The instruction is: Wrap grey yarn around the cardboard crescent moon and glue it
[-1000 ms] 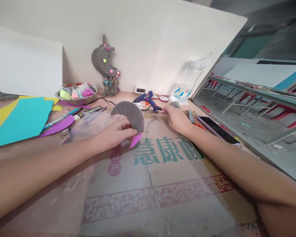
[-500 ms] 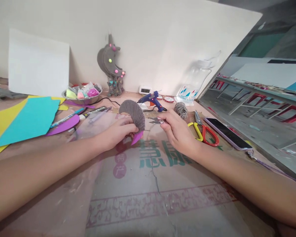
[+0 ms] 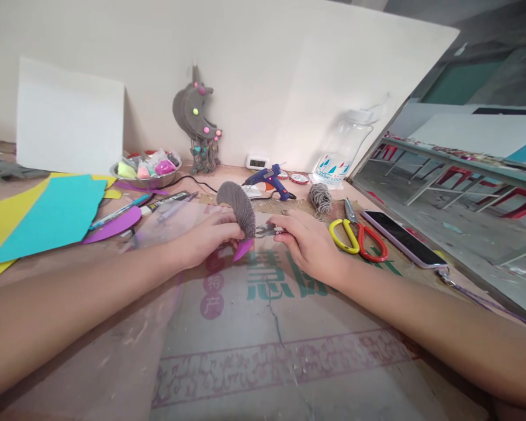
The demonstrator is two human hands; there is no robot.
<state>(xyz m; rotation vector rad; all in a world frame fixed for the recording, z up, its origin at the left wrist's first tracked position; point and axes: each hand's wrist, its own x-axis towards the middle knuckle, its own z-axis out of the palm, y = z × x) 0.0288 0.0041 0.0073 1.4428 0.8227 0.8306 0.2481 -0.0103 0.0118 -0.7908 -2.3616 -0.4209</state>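
My left hand (image 3: 213, 235) is closed on a curved, crescent-like piece wrapped in grey yarn (image 3: 240, 206). A bare purple tip (image 3: 244, 249) sticks out at its lower end. My right hand (image 3: 309, 244) grips small metal thread snips (image 3: 267, 230), their blades pointing left. The blade tips reach the crescent's lower right edge; whether they touch it or a strand I cannot tell. Past my right hand lies a ball of grey yarn (image 3: 320, 199).
Scissors with yellow and red handles (image 3: 372, 241) and a phone (image 3: 404, 238) lie at right. Behind are a blue glue gun (image 3: 269, 178), a clear jug (image 3: 342, 149) and a hanging grey moon decoration (image 3: 188, 114). Coloured sheets (image 3: 50, 219) and a metal bowl (image 3: 160, 180) occupy the left.
My right hand has brought the snips left, up to the crescent's lower edge. The crescent has tilted slightly in my left hand, which keeps its hold.
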